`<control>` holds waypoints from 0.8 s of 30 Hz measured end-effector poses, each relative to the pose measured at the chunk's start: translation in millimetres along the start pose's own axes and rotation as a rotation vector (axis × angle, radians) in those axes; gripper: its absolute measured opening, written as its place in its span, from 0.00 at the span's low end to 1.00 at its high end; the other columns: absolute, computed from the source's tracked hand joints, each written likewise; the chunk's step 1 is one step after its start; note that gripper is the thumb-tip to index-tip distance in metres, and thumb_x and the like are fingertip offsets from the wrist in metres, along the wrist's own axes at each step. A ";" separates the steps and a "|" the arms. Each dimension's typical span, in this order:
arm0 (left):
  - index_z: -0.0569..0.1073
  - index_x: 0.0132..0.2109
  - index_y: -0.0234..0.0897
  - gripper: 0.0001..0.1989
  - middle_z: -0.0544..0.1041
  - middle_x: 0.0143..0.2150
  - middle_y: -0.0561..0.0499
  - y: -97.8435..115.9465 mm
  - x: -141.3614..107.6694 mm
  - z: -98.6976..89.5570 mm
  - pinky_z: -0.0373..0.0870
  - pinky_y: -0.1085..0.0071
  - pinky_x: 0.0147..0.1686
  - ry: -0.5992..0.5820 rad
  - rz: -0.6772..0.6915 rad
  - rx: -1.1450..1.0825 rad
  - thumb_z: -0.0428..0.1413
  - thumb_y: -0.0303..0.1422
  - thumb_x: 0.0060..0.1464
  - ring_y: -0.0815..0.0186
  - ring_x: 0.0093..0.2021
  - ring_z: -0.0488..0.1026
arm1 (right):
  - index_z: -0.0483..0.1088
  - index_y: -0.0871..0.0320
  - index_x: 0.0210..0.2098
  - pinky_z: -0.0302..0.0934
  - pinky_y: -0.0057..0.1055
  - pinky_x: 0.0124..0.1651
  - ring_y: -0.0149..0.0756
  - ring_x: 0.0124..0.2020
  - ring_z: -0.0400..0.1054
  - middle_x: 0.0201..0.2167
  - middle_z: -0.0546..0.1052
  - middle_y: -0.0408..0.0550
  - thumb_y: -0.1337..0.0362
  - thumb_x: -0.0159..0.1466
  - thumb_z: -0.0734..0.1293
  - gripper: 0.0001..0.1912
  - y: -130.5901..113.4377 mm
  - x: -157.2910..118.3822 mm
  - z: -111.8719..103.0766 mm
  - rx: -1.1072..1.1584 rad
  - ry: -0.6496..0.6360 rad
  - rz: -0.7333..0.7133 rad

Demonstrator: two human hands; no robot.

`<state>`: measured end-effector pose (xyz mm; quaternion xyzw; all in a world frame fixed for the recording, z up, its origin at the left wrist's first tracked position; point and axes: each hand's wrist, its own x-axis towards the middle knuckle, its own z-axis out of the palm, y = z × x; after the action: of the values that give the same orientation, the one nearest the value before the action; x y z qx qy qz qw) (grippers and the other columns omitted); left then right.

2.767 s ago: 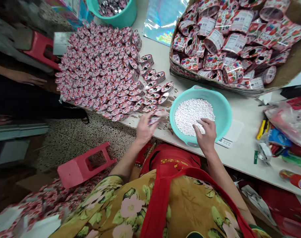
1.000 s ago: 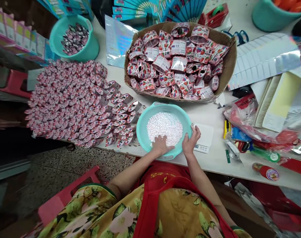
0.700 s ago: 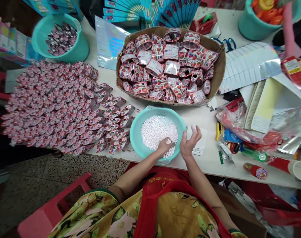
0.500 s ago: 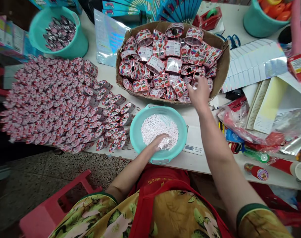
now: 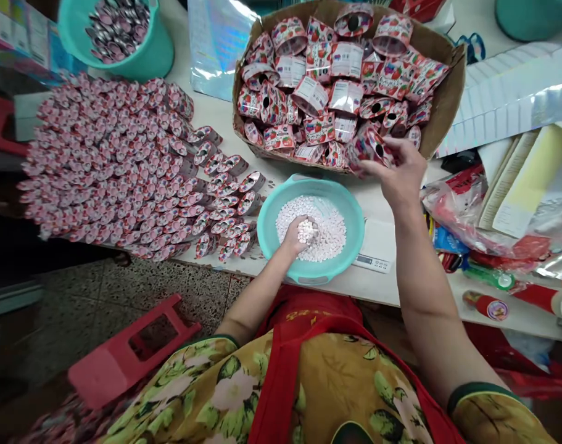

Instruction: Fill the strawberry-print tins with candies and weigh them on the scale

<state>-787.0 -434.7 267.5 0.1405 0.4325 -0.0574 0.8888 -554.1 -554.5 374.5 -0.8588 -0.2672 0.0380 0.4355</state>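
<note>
In the head view, the pack (image 5: 377, 148) was held, as far as the blur allowed it to be made out, in a pinch between the thumb and fingers of the right hand (image 5: 401, 168). The left hand (image 5: 295, 237) was cupped, with a heap of tablets (image 5: 330, 240) gathered in its palm, inside the bowl (image 5: 353, 229).

The pack was judged to be very light, thin-walled and springy, slick where its printed skin shone, and easily dented by a hard squeeze. It was thought best gripped by its broad sides, so that the dark hole in its end would be left uncovered. The tablets were judged light, hard and dry, readily spilled unless scooped from beneath and kept in a curled palm.

From the bowl's middle, the pack was found at about 2 o'clock, at the near edge of the box (image 5: 451, 111), just to the 9 o'clock side of the right hand. From the left hand, it was placed at about 2 o'clock, well apart. Loose packs were heaped in the box at 1 o'clock; upright ones (image 5: 123, 166) were massed from 9 to 10; a scale (image 5: 380, 256) was set at 4
</note>
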 end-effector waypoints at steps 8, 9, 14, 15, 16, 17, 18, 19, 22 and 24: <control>0.68 0.30 0.36 0.11 0.69 0.22 0.52 16.8 -9.5 14.5 0.54 0.78 0.14 -0.005 -0.067 0.042 0.57 0.38 0.54 0.71 0.17 0.65 | 0.70 0.58 0.47 0.71 0.42 0.50 0.41 0.44 0.75 0.44 0.79 0.50 0.50 0.51 0.74 0.29 -20.4 -176.0 18.3 0.354 0.069 0.478; 0.67 0.29 0.36 0.12 0.68 0.22 0.52 19.6 -16.6 18.3 0.53 0.78 0.14 -0.048 -0.026 0.075 0.57 0.39 0.54 0.72 0.17 0.65 | 0.72 0.58 0.47 0.71 0.41 0.51 0.41 0.44 0.75 0.44 0.80 0.49 0.51 0.50 0.75 0.29 -22.5 -185.9 27.4 0.338 0.030 0.500; 0.67 0.28 0.37 0.18 0.69 0.24 0.50 16.7 -53.2 42.4 0.60 0.76 0.19 -0.171 0.319 0.258 0.57 0.46 0.55 0.69 0.22 0.69 | 0.76 0.57 0.46 0.67 0.41 0.55 0.42 0.45 0.75 0.44 0.80 0.49 0.61 0.51 0.71 0.22 -37.4 -204.5 65.4 0.227 -0.150 0.445; 0.67 0.28 0.37 0.18 0.70 0.25 0.50 12.6 -56.7 46.1 0.64 0.74 0.22 -0.159 0.394 0.281 0.57 0.47 0.55 0.68 0.24 0.71 | 0.76 0.57 0.45 0.67 0.41 0.55 0.43 0.46 0.75 0.44 0.80 0.49 0.61 0.51 0.71 0.21 -40.4 -205.2 71.2 0.201 -0.162 0.436; 0.67 0.28 0.37 0.18 0.70 0.26 0.50 8.1 -58.5 48.7 0.68 0.73 0.25 -0.144 0.462 0.289 0.58 0.46 0.54 0.68 0.26 0.72 | 0.76 0.57 0.44 0.67 0.41 0.54 0.44 0.46 0.75 0.44 0.80 0.49 0.61 0.51 0.71 0.20 -43.0 -205.5 76.4 0.172 -0.172 0.429; 0.66 0.28 0.37 0.18 0.70 0.26 0.51 3.7 -58.8 50.3 0.70 0.72 0.28 -0.132 0.515 0.285 0.59 0.45 0.53 0.68 0.27 0.73 | 0.76 0.57 0.44 0.67 0.40 0.53 0.44 0.46 0.75 0.44 0.80 0.49 0.60 0.52 0.71 0.20 -45.3 -205.8 80.8 0.144 -0.177 0.427; 0.66 0.28 0.37 0.18 0.70 0.26 0.52 -0.2 -58.0 51.0 0.71 0.72 0.29 -0.120 0.553 0.272 0.61 0.44 0.52 0.68 0.26 0.73 | 0.75 0.57 0.44 0.68 0.40 0.53 0.44 0.46 0.75 0.45 0.80 0.49 0.60 0.52 0.71 0.20 -47.2 -205.9 84.4 0.118 -0.180 0.427; 0.65 0.28 0.37 0.18 0.69 0.26 0.53 -3.1 -56.6 51.0 0.71 0.71 0.30 -0.109 0.579 0.255 0.62 0.44 0.51 0.69 0.25 0.72 | 0.75 0.57 0.44 0.68 0.40 0.52 0.44 0.46 0.75 0.45 0.80 0.49 0.61 0.52 0.72 0.20 -48.9 -206.0 87.2 0.094 -0.181 0.430; 0.63 0.28 0.38 0.18 0.67 0.24 0.56 -6.2 -52.5 50.1 0.70 0.72 0.29 -0.077 0.603 0.240 0.63 0.42 0.51 0.70 0.23 0.71 | 0.75 0.55 0.45 0.68 0.40 0.52 0.44 0.47 0.75 0.45 0.80 0.48 0.63 0.53 0.71 0.19 -53.1 -205.8 91.5 0.037 -0.172 0.437; 0.63 0.29 0.38 0.16 0.68 0.23 0.56 -4.9 -51.5 50.6 0.69 0.72 0.27 -0.058 0.611 0.243 0.62 0.41 0.51 0.69 0.23 0.71 | 0.75 0.55 0.44 0.68 0.40 0.52 0.45 0.47 0.74 0.46 0.80 0.48 0.63 0.53 0.71 0.18 -56.0 -204.8 91.9 0.004 -0.168 0.432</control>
<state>-781.9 -455.5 336.6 0.3668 0.3347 0.1567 0.8538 -780.3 -561.7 326.4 -0.8890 -0.1126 0.2021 0.3952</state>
